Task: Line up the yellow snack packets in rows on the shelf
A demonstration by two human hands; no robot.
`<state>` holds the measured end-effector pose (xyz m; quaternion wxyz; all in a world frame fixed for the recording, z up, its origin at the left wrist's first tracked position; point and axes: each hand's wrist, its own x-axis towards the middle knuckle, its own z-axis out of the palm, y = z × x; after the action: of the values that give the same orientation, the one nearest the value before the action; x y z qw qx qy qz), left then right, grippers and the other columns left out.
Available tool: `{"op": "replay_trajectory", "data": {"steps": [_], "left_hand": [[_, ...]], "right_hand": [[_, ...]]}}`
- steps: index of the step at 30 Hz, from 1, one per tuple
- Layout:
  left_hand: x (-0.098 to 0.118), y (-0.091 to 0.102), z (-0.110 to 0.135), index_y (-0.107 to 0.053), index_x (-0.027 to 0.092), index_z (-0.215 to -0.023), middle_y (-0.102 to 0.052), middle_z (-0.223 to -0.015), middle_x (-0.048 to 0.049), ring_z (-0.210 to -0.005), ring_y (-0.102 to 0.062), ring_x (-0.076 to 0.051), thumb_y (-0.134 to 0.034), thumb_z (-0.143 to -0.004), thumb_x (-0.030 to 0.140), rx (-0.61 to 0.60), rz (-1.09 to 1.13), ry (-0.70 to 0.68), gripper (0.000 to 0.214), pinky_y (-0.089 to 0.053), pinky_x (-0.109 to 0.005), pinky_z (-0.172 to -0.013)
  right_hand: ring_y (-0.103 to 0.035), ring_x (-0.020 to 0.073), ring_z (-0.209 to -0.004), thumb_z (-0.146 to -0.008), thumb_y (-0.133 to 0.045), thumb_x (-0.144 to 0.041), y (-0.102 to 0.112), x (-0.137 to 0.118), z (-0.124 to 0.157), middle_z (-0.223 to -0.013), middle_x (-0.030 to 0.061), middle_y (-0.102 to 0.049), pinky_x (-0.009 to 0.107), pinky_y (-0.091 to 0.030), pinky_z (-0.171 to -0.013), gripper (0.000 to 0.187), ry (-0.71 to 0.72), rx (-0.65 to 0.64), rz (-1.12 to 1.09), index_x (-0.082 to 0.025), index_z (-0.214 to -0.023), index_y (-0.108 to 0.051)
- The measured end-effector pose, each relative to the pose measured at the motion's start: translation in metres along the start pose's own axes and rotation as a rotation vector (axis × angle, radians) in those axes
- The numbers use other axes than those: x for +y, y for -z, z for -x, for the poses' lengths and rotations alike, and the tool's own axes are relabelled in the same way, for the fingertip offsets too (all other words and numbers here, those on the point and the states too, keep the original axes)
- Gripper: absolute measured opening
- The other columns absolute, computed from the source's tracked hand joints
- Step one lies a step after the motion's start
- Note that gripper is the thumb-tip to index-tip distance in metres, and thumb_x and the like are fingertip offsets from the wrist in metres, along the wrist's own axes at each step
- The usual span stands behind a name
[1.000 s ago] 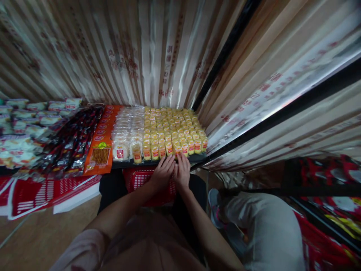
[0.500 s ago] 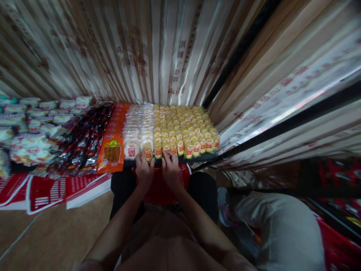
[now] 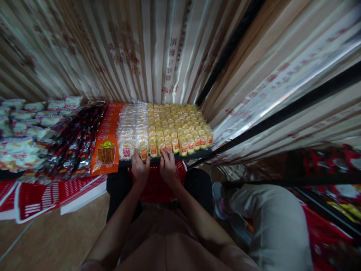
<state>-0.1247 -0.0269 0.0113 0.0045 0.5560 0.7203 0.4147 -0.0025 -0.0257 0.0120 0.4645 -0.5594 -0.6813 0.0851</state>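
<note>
My left hand [image 3: 139, 168] and my right hand [image 3: 168, 166] rest side by side at the front edge of a low black shelf [image 3: 197, 154]. Their fingers are stretched forward and touch the front row of small yellow snack packets [image 3: 175, 126], which stand upright in several tight rows. Left of those lie clear white packets [image 3: 132, 126]. The left fingertips meet the packets where the white and yellow rows join. Neither hand seems to hold anything.
An orange snack bag [image 3: 105, 150], dark red-black packets [image 3: 76, 141] and pale packets [image 3: 25, 124] fill the shelf to the left. A red basket [image 3: 158, 186] sits under my arms. Another person's grey-clad leg [image 3: 270, 222] and shoe [image 3: 219, 199] are at my right. Striped foil packaging hangs behind.
Both hands have slid left along the front row, from its right end towards the boundary with the white packets.
</note>
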Motion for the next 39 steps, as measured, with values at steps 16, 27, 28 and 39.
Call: {"op": "replay_trajectory", "data": {"steps": [16,27,28,39], "left_hand": [[0.024,0.028,0.016,-0.050,0.017,-0.093,-0.050,-0.077,-0.0021,-0.074,-0.054,-0.017,-0.050,-0.082,0.036,-0.055,0.290,0.008,0.022,-0.048,-0.031,-0.071],[0.096,-0.026,0.012,-0.054,0.017,-0.081,-0.059,-0.076,-0.0026,-0.062,-0.055,-0.013,-0.054,-0.078,0.026,-0.376,0.334,-0.009,0.009,-0.047,-0.028,-0.064],[0.098,-0.031,0.011,-0.055,0.017,-0.081,-0.060,-0.077,-0.0033,-0.062,-0.055,-0.014,-0.055,-0.078,0.026,-0.382,0.324,-0.016,0.010,-0.047,-0.028,-0.064],[0.098,-0.044,0.007,-0.054,0.016,-0.093,-0.061,-0.082,-0.0058,-0.076,-0.059,-0.019,-0.053,-0.082,0.024,-0.405,0.190,-0.146,0.014,-0.046,-0.031,-0.070]], "right_hand": [[-0.050,0.0192,-0.114,-0.091,-0.032,-0.022,0.028,-0.018,0.016,-0.118,0.0125,-0.055,0.039,-0.044,-0.099,0.039,-0.038,0.008,-0.098,-0.017,-0.122,-0.054],[-0.049,0.0221,-0.112,-0.091,-0.037,-0.027,0.063,0.031,0.018,-0.119,0.0134,-0.055,0.042,-0.042,-0.096,0.035,-0.102,0.108,0.103,-0.016,-0.119,-0.056],[-0.050,0.0217,-0.111,-0.091,-0.037,-0.025,0.064,0.035,0.019,-0.118,0.0131,-0.056,0.041,-0.042,-0.096,0.035,-0.092,0.104,0.115,-0.016,-0.118,-0.056],[-0.050,0.0204,-0.111,-0.090,-0.034,-0.020,0.058,0.053,0.022,-0.121,0.0125,-0.054,0.037,-0.043,-0.095,0.039,-0.061,0.035,0.107,-0.017,-0.123,-0.055]]}}
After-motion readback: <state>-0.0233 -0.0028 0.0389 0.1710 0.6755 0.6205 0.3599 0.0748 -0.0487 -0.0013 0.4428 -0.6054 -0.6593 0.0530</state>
